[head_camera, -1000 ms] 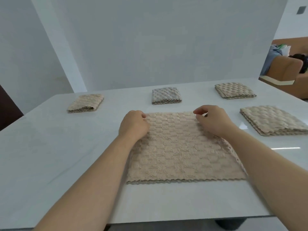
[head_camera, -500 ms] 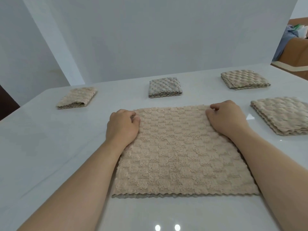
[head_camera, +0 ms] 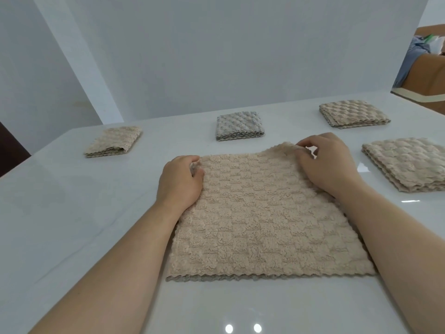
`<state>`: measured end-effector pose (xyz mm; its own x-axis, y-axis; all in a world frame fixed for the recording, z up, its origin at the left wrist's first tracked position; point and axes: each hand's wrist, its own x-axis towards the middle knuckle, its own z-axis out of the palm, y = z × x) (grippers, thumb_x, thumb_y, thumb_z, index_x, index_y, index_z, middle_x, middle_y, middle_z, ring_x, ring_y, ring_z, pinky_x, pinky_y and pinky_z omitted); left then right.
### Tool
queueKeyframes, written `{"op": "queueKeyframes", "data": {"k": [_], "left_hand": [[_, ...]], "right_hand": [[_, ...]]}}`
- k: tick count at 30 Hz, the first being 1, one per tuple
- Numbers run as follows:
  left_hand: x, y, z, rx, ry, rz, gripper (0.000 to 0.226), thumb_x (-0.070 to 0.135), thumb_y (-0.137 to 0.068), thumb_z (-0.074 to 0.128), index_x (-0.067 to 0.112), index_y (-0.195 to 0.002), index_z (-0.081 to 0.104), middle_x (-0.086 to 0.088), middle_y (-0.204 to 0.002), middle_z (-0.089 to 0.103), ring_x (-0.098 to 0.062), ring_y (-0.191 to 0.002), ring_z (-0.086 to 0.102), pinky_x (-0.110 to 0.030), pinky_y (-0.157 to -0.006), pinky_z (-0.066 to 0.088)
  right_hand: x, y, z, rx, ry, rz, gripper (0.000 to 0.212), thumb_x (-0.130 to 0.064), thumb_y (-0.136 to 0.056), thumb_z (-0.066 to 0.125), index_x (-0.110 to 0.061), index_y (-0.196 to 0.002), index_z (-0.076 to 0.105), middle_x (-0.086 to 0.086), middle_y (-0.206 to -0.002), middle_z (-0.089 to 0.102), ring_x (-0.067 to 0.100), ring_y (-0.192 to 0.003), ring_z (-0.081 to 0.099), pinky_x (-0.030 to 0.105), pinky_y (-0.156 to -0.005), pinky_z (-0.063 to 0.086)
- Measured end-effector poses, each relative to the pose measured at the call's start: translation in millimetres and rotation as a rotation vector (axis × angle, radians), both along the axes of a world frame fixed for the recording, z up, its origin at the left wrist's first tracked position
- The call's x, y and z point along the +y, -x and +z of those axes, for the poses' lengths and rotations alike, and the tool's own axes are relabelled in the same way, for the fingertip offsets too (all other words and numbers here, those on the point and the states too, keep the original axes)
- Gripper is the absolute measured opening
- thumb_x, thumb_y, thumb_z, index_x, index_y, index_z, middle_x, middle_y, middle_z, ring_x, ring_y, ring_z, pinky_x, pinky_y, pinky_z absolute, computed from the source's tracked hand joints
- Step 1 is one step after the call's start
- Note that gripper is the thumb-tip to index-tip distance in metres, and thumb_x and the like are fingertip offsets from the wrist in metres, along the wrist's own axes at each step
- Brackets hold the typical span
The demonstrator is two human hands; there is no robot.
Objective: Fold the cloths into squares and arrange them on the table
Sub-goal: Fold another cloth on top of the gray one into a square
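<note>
Both grips on the cloth's far corners, right corner now lifted.
Cloth [head_camera: 260,218] lies flat mid-bench [head_camera: 72,213], towards the front edge. Against 0.5 s ago: right grip [head_camera: 330,162] no longer lies flat, it pinches the far-right corner between thumb and curled fingers and has raised it off the bench. Left grip [head_camera: 179,182] stays low at the far-left corner, fingers curled, clenched on the cloth edge. Forearms run along the cloth's sides. Folded cloths [head_camera: 238,125]: three along the far edge, one by the right edge.
</note>
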<state>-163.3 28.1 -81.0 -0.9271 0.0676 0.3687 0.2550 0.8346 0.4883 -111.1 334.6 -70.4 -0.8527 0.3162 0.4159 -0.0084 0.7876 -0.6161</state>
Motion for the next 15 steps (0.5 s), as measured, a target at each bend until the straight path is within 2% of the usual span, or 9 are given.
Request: {"op": "queueKeyframes", "data": {"k": [4,7,10,13,15], "left_hand": [[-1.0,1.3,-1.9,-0.007,0.010,-0.030,0.041,0.027,-0.097,0.061,0.019,-0.138,0.061,-0.001,-0.137,0.063,-0.026,-0.123,0.056,-0.044,-0.109,0.043],[-1.1,0.9,-2.6,0.051,0.079,-0.062,0.046,0.023,-0.097,0.063,0.017,-0.142,0.057,-0.002,-0.144,0.058,-0.029,-0.131,0.049,-0.041,-0.113,0.038],[0.5,0.7,-0.9,0.120,0.149,-0.098,0.051,0.018,-0.095,0.064,0.017,-0.145,0.053,-0.002,-0.146,0.056,-0.032,-0.129,0.050,-0.045,-0.110,0.040],[1.2,-1.6,0.9,0.140,0.119,-0.119,0.057,0.010,-0.092,0.063,0.019,-0.147,0.051,-0.001,-0.147,0.055,-0.033,-0.128,0.051,-0.046,-0.109,0.041],[0.5,-3.0,2.0,0.142,0.064,-0.148,0.058,0.001,-0.088,0.060,0.020,-0.143,0.056,-0.001,-0.142,0.060,-0.030,-0.126,0.054,-0.044,-0.107,0.043]], "right_hand": [[-17.1,-10.6,15.1,0.058,-0.002,0.050,0.013,-0.023,-0.095,0.050,-0.025,-0.094,0.063,-0.008,-0.098,0.060,0.015,-0.096,0.052,0.031,-0.079,0.039],[-26.3,-21.9,24.2,0.039,0.038,0.104,0.021,-0.015,-0.095,0.042,-0.015,-0.085,0.060,-0.006,-0.083,0.059,0.016,-0.081,0.050,0.031,-0.066,0.036],[-29.9,-27.9,29.3,0.025,0.099,0.131,0.026,-0.011,-0.094,0.037,-0.006,-0.070,0.043,0.002,-0.066,0.046,0.019,-0.064,0.040,0.034,-0.056,0.029],[-32.8,-30.8,30.8,0.014,0.097,0.150,0.032,-0.013,-0.095,0.037,-0.009,-0.064,0.032,0.005,-0.065,0.039,0.018,-0.060,0.033,0.036,-0.056,0.027],[-33.2,-30.7,29.3,-0.002,0.084,0.151,0.037,-0.017,-0.097,0.041,-0.009,-0.061,0.031,0.004,-0.065,0.040,0.019,-0.060,0.035,0.037,-0.057,0.029]]}}
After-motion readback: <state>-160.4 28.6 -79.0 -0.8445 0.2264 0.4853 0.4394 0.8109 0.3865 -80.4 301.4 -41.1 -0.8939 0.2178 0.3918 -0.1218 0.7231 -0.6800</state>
